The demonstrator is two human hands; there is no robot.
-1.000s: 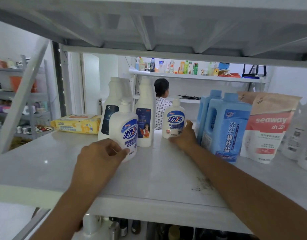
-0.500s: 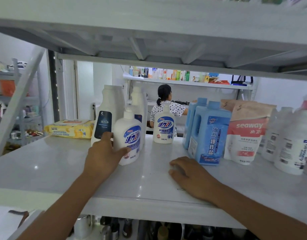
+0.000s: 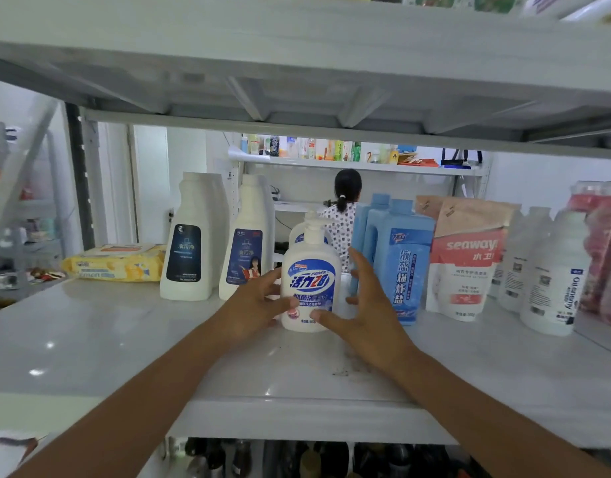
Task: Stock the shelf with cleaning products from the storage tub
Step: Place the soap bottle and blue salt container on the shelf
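1. Inside a stockroom: white shelf (image 3: 90,339) lined with spray bottles (image 3: 190,243), blue jugs (image 3: 402,267) and a pouch (image 3: 464,263).
2. Upright mid-shelf between both hands: pump bottle (image 3: 311,284).
3. Gripping its left side: left hand (image 3: 252,307); spread wide at its right, thumb touching: right hand (image 3: 368,313).

An upright white pump bottle (image 3: 311,288) stands on the shelf (image 3: 125,357), gripped at its side by the left hand (image 3: 252,307), with the right hand (image 3: 364,317) thumb on its label and blue jugs (image 3: 400,263) just beyond the spread right fingers (image 3: 361,270).
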